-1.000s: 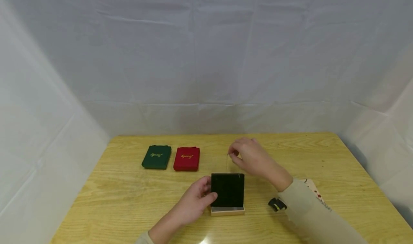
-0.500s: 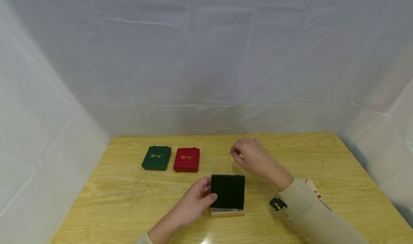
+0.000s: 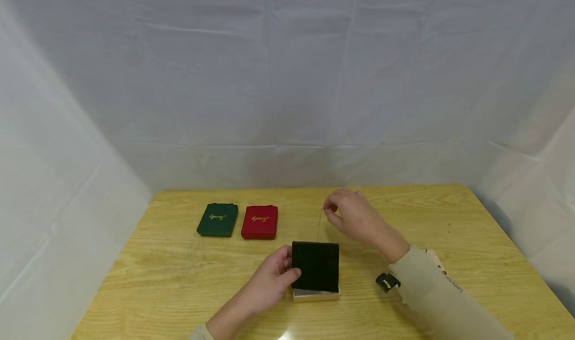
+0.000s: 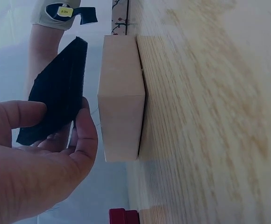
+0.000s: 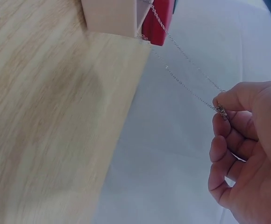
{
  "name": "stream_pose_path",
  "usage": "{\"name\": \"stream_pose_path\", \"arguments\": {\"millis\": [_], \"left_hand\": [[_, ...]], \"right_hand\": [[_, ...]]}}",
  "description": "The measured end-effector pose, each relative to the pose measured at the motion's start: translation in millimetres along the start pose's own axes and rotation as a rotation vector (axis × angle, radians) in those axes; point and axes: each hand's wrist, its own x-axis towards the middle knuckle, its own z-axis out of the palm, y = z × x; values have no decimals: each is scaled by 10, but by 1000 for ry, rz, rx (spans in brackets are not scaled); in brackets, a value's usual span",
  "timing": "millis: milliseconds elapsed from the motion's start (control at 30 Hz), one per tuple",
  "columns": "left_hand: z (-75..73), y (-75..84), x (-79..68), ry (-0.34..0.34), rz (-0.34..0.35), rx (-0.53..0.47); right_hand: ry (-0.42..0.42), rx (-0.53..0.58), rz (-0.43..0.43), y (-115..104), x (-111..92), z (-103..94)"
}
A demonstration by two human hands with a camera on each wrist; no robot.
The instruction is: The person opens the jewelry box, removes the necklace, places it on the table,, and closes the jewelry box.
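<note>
- One thin chain pinched in the right hand
- left hand gripping a black pad above the pale box
- red box chilling beside green box

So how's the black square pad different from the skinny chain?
The black square pad is broad and flat; the chain is a thin string of links. The pad looks dark and dull; the chain looks pale and shiny. The left hand grips the pad by one side; the right hand pinches the chain, with two strands stretching away. Both are held, one in each hand.
</note>
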Motion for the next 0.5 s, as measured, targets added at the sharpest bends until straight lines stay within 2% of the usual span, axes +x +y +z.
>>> {"name": "stream_pose_path", "arguments": {"millis": [200, 333, 500], "left_hand": [[-1, -11, -2, 48, -11, 15], [7, -5, -1, 81, 11, 19], [17, 7, -1, 102, 24, -39]], "right_hand": [[-22, 187, 25, 32, -12, -115], [-39, 240, 54, 45, -35, -208], [-30, 270, 77, 29, -74, -348]]}}
